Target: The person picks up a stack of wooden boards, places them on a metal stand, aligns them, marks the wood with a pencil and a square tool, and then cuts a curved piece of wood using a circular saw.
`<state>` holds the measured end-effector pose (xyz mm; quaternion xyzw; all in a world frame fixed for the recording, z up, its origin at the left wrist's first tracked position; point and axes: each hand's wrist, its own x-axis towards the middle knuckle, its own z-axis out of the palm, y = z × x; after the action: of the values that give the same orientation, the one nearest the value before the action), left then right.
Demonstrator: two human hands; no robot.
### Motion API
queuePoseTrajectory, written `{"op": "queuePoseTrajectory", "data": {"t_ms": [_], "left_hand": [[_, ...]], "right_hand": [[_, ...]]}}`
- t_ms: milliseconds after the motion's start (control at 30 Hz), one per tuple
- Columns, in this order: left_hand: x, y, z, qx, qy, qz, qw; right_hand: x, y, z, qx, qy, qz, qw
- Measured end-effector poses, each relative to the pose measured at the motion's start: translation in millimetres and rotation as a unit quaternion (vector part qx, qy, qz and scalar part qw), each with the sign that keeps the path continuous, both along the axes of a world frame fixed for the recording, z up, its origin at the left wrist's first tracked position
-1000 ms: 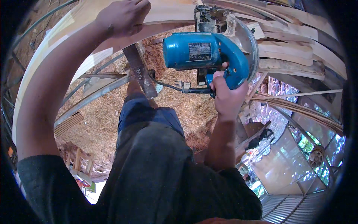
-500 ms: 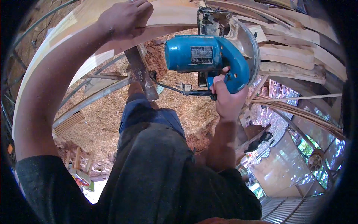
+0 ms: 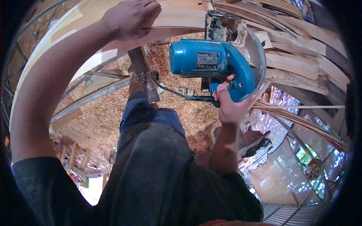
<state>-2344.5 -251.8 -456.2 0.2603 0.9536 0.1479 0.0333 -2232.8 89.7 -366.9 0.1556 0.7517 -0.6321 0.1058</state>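
Note:
My left hand (image 3: 134, 19) grips a long pale board (image 3: 179, 19) at the top of the head view, fingers bent over it. My right hand (image 3: 230, 104) is closed on the rear handle of a blue circular saw (image 3: 194, 51), which has a dark, worn base plate and a metal guard. The saw's base lies at the board, to the right of my left hand; the blade's edge is hidden. A black cord runs from the handle toward the middle of the view, with a plug connection along it.
Stacked curved wooden pieces (image 3: 292, 64) lie at the right, above a bundle of thin strips (image 3: 301, 122). Metal tubes and a beam (image 3: 143, 75) cross below the board. The floor (image 3: 181, 120) is covered in shavings. A pale sheet (image 3: 275, 173) is at the lower right.
The saw and my right hand have shifted right and slightly down in the view, along the board. My left hand appears a little further right, with its grip unchanged.

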Motion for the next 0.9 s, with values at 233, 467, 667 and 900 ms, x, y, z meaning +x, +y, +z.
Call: {"op": "queuePoseTrajectory", "data": {"t_ms": [233, 467, 667, 900], "left_hand": [[-0.2, 0.4, 4.3, -0.001, -0.033, 0.005, 0.999], [1.2, -3.3, 3.6, 0.038, -0.016, -0.014, 0.999], [3.1, -2.5, -1.2, 0.018, -0.014, -0.011, 1.000], [3.3, -1.1, -0.7, 0.000, -0.011, -0.006, 1.000]], "right_hand": [[-2.6, -0.3, -1.6, 0.012, 0.017, 0.004, 1.000], [-4.5, -0.7, -4.4, 0.006, 0.024, 0.002, 1.000], [-5.8, -3.8, -6.7, -0.027, 0.031, -0.005, 0.999], [-9.0, -4.3, -4.7, -0.003, 0.023, 0.002, 1.000]]}}
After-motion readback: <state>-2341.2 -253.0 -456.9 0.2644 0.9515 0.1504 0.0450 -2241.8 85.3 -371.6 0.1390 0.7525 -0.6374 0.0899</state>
